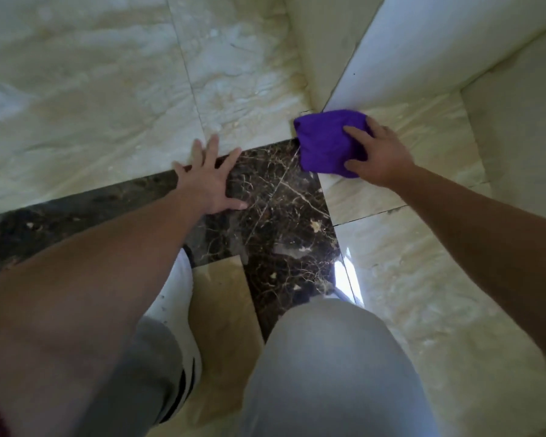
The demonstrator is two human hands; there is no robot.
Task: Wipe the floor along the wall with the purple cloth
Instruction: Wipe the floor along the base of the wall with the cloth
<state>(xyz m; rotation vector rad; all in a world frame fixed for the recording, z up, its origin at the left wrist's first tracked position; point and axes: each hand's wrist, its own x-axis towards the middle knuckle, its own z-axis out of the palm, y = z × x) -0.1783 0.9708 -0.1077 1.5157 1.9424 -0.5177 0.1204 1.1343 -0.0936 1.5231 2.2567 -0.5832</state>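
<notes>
The right hand (380, 156) presses a bunched purple cloth (327, 141), fingers spread over it, onto cream marble floor (423, 263) against the white wall corner (391, 58). The left hand (210, 181) lies flat, fingers splayed, on a dark brown marble strip (281, 216).

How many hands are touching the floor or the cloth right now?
2. The left hand lies flat with fingers spread on the dark marble strip; the right hand presses the purple cloth at the wall's corner.

A white shoe (178, 298) rests beside grey trousers (331, 370).
</notes>
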